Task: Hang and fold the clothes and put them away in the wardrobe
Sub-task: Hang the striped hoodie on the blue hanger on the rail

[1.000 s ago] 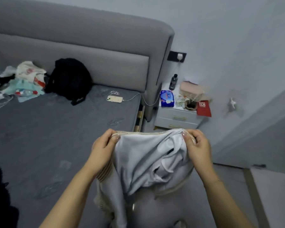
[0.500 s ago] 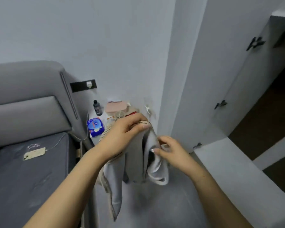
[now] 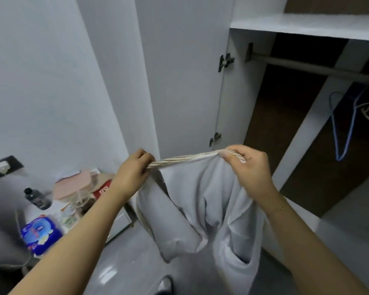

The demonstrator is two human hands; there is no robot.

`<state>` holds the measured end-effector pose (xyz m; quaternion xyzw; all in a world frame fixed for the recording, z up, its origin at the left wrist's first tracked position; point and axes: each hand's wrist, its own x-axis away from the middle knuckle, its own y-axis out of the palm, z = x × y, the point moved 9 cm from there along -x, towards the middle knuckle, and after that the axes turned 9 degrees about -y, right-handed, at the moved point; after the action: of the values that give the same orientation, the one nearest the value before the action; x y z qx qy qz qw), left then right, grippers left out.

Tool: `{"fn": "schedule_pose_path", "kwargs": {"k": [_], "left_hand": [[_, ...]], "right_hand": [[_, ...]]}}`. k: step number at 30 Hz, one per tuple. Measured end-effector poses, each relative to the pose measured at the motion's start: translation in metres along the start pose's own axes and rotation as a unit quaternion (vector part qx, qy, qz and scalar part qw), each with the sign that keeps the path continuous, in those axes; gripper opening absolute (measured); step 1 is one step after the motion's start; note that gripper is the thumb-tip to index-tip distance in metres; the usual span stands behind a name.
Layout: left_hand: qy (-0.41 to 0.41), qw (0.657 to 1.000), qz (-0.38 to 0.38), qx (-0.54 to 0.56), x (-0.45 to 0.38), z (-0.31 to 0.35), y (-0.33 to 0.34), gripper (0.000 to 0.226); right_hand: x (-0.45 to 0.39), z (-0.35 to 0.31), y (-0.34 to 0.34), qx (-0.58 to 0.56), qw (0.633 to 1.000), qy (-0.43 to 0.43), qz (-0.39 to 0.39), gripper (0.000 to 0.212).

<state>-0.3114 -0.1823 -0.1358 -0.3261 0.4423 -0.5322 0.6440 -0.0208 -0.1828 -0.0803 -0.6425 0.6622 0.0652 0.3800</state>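
While the left hand and right hand each pinch the striped hem of a pale grey-white cotton garment stretched between them, hanging seems next, needing a blue wire hanger from the open white wardrobe.

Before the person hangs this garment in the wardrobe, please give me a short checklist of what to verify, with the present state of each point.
1. Left hand grips the striped band: ok.
2. Right hand grips the band's other end: ok.
3. White garment hangs off the floor: ok.
4. Wardrobe door open: ok.
5. Hanging rail free near its left end: ok.
6. Blue hanger on the rail: ok, but not in hand yet.
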Motion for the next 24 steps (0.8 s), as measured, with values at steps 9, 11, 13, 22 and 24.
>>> {"fn": "schedule_pose_path", "kwargs": {"k": [9,11,13,22,24], "left_hand": [[0.056,0.930,-0.188,0.310,-0.137,0.091,0.070,0.026],[0.062,0.880,-0.269,0.387,-0.154,0.130,0.080,0.031],[0.092,0.860,-0.312,0.392,-0.170,0.168,0.088,0.031],[0.162,0.850,-0.343,0.366,-0.225,0.268,0.116,0.014],[0.156,0.841,-0.334,0.396,-0.238,0.287,0.116,0.019]], "right_hand": [[-0.040,0.050,-0.113,0.239,0.955,0.094,0.147,0.014],[-0.040,0.077,-0.137,0.298,0.932,0.178,0.107,0.024],[-0.035,0.101,-0.153,0.309,0.915,0.252,0.061,0.030],[0.004,0.130,-0.203,0.333,0.883,0.308,0.124,0.036],[0.003,0.149,-0.204,0.321,0.883,0.327,0.100,0.033]]}}
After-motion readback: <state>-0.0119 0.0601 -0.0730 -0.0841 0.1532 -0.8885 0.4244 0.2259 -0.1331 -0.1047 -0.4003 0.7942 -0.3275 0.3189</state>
